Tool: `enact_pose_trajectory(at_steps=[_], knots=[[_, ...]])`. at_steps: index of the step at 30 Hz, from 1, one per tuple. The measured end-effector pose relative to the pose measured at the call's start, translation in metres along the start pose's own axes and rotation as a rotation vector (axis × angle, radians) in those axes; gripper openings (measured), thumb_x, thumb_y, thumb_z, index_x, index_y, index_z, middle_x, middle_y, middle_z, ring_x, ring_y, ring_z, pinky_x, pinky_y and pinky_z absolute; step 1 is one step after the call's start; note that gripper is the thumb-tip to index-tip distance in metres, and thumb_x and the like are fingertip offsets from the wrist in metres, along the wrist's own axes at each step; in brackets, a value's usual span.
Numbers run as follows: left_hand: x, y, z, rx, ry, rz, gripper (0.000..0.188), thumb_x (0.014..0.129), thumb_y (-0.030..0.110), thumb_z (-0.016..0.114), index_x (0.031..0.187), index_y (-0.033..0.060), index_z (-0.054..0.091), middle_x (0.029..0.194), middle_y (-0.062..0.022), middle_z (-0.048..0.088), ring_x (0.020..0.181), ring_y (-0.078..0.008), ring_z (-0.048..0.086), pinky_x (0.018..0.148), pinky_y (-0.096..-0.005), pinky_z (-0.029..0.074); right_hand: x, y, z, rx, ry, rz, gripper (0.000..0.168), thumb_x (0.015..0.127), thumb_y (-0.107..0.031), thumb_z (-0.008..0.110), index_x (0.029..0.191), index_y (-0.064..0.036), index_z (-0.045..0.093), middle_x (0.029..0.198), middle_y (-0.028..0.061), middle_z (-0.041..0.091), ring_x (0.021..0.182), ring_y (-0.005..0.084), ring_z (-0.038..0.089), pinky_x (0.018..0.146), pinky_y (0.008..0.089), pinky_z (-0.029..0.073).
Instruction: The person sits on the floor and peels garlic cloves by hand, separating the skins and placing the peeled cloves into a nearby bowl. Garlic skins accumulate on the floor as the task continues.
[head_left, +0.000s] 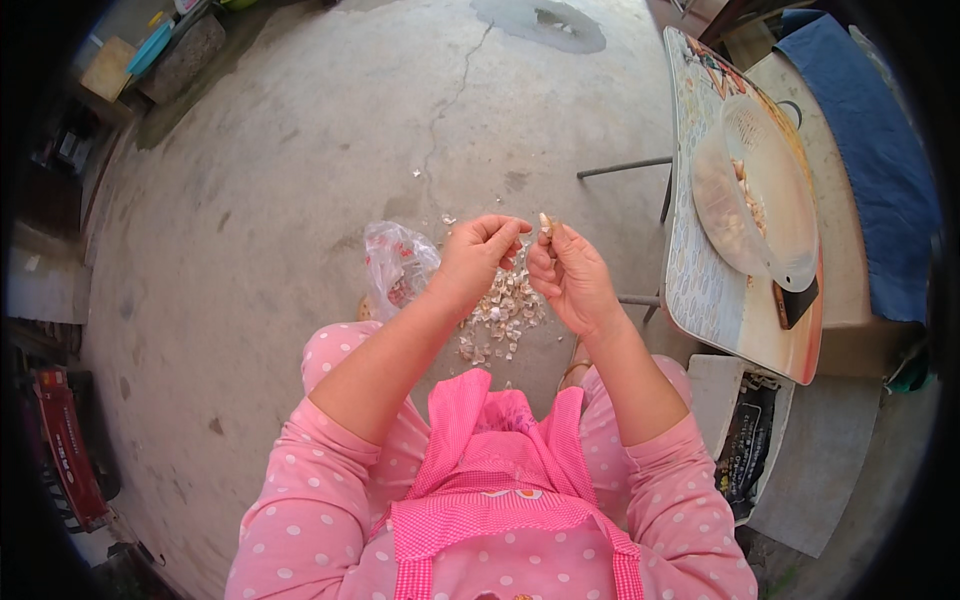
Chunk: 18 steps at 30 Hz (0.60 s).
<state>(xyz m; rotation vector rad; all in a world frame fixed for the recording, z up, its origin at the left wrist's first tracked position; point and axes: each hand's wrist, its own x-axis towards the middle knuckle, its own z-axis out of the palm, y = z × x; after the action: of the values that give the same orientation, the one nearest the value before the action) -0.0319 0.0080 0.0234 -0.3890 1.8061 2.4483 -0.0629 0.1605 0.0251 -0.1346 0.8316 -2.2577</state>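
My right hand (571, 274) pinches a garlic clove (545, 223) between thumb and fingertips, its tip pointing away from me. Just left of it my left hand (484, 251) has thumb and forefinger together; whether a scrap of skin is between them cannot be told. Below both hands, garlic skins (502, 311) lie in a loose pile on the concrete floor. A clear plastic bag (397, 262) with red print stands by my left knee, its contents mostly hidden. To the right, a translucent plastic basket (780, 202) holds several cloves (752, 202).
The basket sits on a small folding table (694, 277) with metal legs, beside a dark phone (796, 302). A blue cloth (862, 165) drapes behind it. A white box (709, 390) stands below the table's near edge. A wet patch (540, 26) marks the far floor.
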Motion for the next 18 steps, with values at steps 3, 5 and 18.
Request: enact_pose_trajectory(at_steps=[3, 5, 18], knots=[[0.002, -0.003, 0.004, 0.053, 0.081, 0.108, 0.025, 0.09, 0.022, 0.058, 0.098, -0.0001, 0.064, 0.079, -0.0011, 0.06, 0.073, -0.0094, 0.053, 0.07, -0.0236, 0.044, 0.0, 0.003, 0.0, -0.09, 0.072, -0.003, 0.021, 0.096, -0.025, 0.047, 0.089, -0.007, 0.053, 0.068, 0.0002, 0.049, 0.054, 0.0049, 0.04, 0.043, 0.0173, 0.03], [-0.001, 0.0, 0.005, -0.013, 0.012, 0.116, 0.026, 0.089, 0.024, 0.058, 0.097, 0.0002, 0.064, 0.083, -0.0016, 0.061, 0.076, -0.01, 0.053, 0.073, -0.0245, 0.043, 0.0, 0.005, 0.002, -0.19, 0.153, -0.023, 0.021, 0.096, -0.026, 0.047, 0.088, -0.007, 0.053, 0.068, -0.0005, 0.049, 0.052, 0.0039, 0.038, 0.042, 0.0169, 0.029], [0.004, -0.008, -0.004, -0.187, -0.107, -0.073, 0.017, 0.087, 0.021, 0.06, 0.089, 0.0051, 0.065, 0.087, -0.0003, 0.065, 0.081, -0.0089, 0.055, 0.075, -0.0253, 0.042, -0.01, -0.005, 0.009, -1.097, 0.331, -0.463, 0.017, 0.094, -0.021, 0.05, 0.093, -0.006, 0.056, 0.067, -0.0003, 0.05, 0.056, 0.0079, 0.041, 0.047, 0.0218, 0.032]])
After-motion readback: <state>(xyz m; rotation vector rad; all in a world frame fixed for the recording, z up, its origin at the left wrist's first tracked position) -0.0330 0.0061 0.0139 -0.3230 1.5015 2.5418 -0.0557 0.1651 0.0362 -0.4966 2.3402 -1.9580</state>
